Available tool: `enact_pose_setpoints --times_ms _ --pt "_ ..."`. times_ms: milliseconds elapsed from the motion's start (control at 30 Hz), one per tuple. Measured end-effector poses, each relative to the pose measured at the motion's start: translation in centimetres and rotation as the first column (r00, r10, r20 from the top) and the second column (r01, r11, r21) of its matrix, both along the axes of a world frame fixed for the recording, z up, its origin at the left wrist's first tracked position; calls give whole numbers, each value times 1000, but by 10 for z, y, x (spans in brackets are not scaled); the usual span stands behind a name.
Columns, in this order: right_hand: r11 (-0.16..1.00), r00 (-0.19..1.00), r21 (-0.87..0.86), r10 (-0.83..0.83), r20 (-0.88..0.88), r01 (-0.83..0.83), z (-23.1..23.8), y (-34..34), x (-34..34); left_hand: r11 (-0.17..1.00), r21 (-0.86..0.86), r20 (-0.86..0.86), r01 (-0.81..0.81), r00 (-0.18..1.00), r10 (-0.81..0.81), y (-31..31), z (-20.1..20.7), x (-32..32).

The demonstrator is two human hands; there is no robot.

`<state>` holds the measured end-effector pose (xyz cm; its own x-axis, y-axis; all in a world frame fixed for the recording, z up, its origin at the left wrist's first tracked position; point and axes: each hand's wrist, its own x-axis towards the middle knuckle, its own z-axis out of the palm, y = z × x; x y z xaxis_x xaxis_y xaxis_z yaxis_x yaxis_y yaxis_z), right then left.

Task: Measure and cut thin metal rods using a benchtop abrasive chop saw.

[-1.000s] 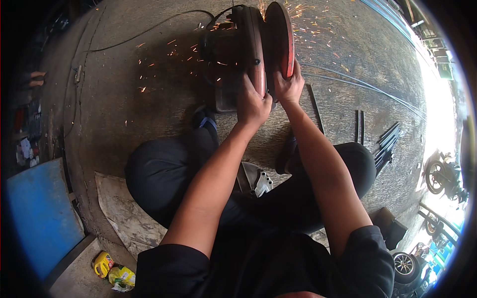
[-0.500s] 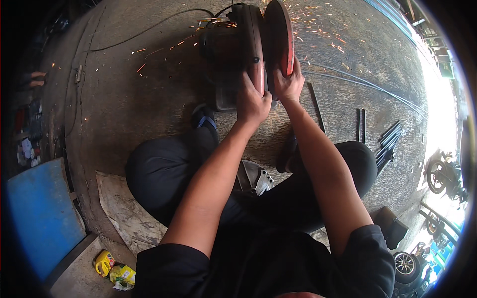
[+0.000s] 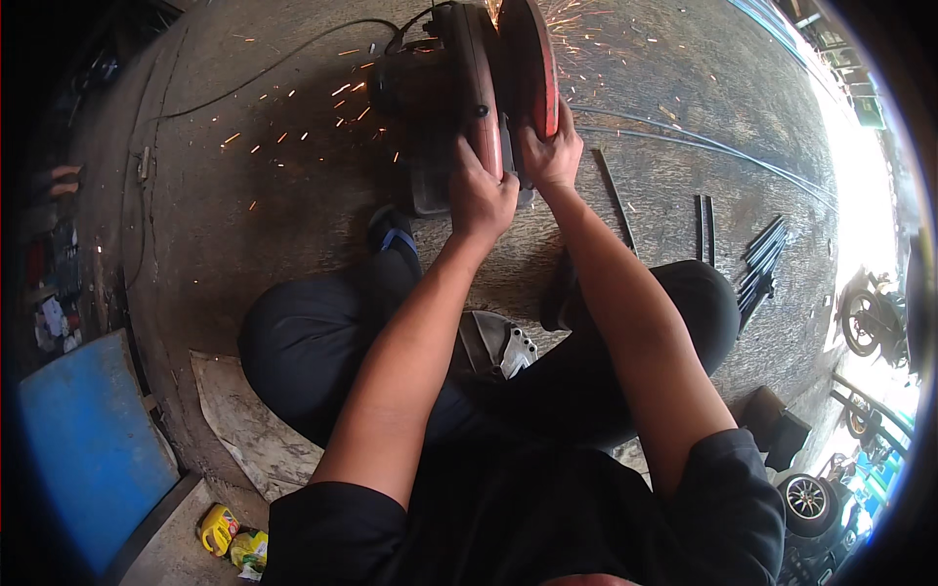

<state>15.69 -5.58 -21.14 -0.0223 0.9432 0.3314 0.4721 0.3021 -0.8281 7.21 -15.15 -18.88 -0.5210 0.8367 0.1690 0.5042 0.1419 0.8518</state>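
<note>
A red, round-guarded metal chop saw (image 3: 479, 98) stands on the grey concrete floor (image 3: 244, 195) at the far middle, throwing orange sparks (image 3: 322, 107) to the left and far right. The left hand (image 3: 481, 198) is closed around the saw's near handle part, and the right hand (image 3: 552, 156) is clasped on the red guard's near edge just beside it. Dark thin metal rods (image 3: 762, 259) lie well apart on the right.

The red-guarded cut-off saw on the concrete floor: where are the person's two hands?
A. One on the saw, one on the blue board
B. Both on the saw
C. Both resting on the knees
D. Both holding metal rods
B: the left hand and right hand both grip the red-guarded cut-off saw while sparks fly.
</note>
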Motion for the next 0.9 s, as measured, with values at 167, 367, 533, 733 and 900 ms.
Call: enact_pose_setpoints --times_ms 167,367,533,733,900 --pt "1000 1000 29 7 -14 -7 -3 1 -1 999 -38 4 -10 1000 10 -1 5 1" --pt "998 1000 55 -10 12 10 -7 3 -1 999 -36 2 -9 1000 9 -2 2 0" --pt "1000 1000 23 -2 4 2 -6 2 -1 1000 -1 -2 22 1000 -22 -1 -6 -2" --pt "998 1000 58 6 0 -6 -8 2 -1 996 90 -102 -9 995 19 0 -8 -1" --pt "993 1000 117 7 -14 -5 -11 3 -1 999 45 -18 -4 1000 5 -1 -2 -1"
